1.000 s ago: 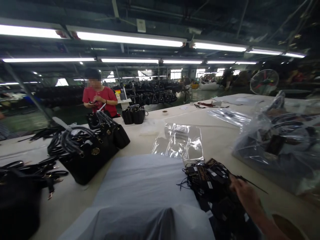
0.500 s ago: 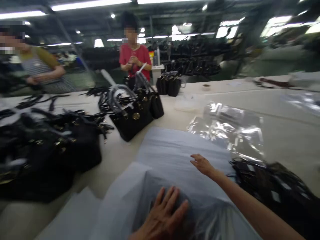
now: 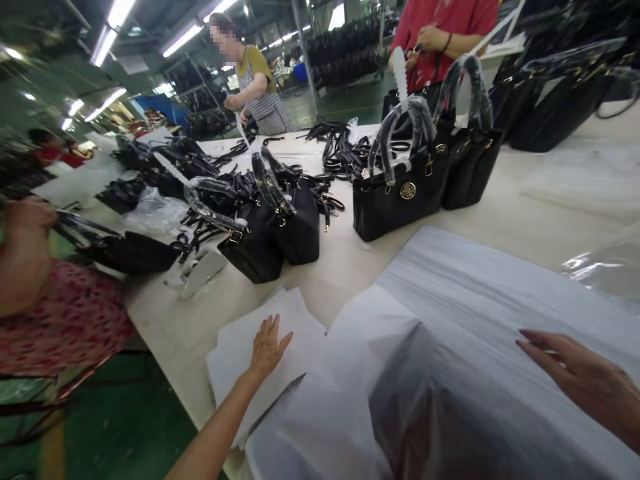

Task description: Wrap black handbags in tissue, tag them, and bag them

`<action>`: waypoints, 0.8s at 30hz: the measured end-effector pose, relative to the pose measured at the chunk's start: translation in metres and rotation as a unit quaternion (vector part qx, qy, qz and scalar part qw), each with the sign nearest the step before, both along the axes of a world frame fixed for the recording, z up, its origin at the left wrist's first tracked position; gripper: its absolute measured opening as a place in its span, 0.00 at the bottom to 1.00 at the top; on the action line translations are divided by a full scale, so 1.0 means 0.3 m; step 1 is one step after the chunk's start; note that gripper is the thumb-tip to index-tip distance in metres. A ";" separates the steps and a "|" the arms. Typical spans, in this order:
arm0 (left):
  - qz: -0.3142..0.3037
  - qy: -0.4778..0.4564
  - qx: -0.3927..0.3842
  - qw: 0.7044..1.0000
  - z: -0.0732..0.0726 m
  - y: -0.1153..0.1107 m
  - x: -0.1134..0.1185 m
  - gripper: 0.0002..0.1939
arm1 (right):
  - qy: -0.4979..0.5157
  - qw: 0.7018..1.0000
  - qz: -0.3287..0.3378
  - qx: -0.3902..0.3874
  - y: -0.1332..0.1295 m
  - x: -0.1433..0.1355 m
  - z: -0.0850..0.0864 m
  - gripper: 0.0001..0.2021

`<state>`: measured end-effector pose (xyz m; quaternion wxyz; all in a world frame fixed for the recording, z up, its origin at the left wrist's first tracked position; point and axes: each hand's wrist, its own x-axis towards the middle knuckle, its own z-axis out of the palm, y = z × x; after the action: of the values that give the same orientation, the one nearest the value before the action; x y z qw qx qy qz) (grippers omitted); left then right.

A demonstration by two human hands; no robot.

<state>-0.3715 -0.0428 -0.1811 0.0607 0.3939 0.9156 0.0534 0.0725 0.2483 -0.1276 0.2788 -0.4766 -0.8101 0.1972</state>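
My left hand [image 3: 267, 347] lies with its fingers spread on a stack of white sheets [image 3: 295, 313] near the table's front edge. On the right, my right hand [image 3: 575, 373] is over a wide spread of pale bluish tissue paper [image 3: 475, 280], fingers extended and slightly apart, nothing visible between them. Between the hands, crumpled white paper [image 3: 360, 320] lies beside a dark shape under thin translucent paper [image 3: 425, 407]; what is inside cannot be made out. Beyond the tissue stands a black handbag [image 3: 400, 200] with wrapped handles and a round gold emblem.
More black handbags [image 3: 297, 227] and a heap of black straps [image 3: 345, 150] cover the table's left and back. Clear plastic [image 3: 610, 260] lies at the right. One person [image 3: 257, 80] and a red-shirted person [image 3: 450, 40] stand behind; another person's arm [image 3: 25, 260] is at the left.
The view has swung left. My left hand has moved from the dark wrapped shape onto the white sheets. My right hand remains over the tissue paper.
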 end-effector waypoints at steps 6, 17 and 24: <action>-0.005 0.057 0.020 0.998 -0.124 -0.073 0.074 0.28 | 0.072 0.957 0.277 -0.044 -0.277 -0.640 0.271 0.12; 0.087 -0.052 0.284 0.953 -0.222 -0.135 0.024 0.24 | -0.167 0.934 0.111 -0.297 -0.534 -1.281 -0.079 0.13; 0.106 -0.102 0.294 0.944 -0.194 -0.137 0.028 0.23 | -0.105 0.964 0.105 -0.221 -0.582 -1.314 -0.055 0.09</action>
<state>-0.3630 -0.0840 -0.2392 0.0296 0.2877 0.8843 0.3665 -0.3217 0.0736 -0.1442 0.0577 -0.4570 -0.8163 0.3486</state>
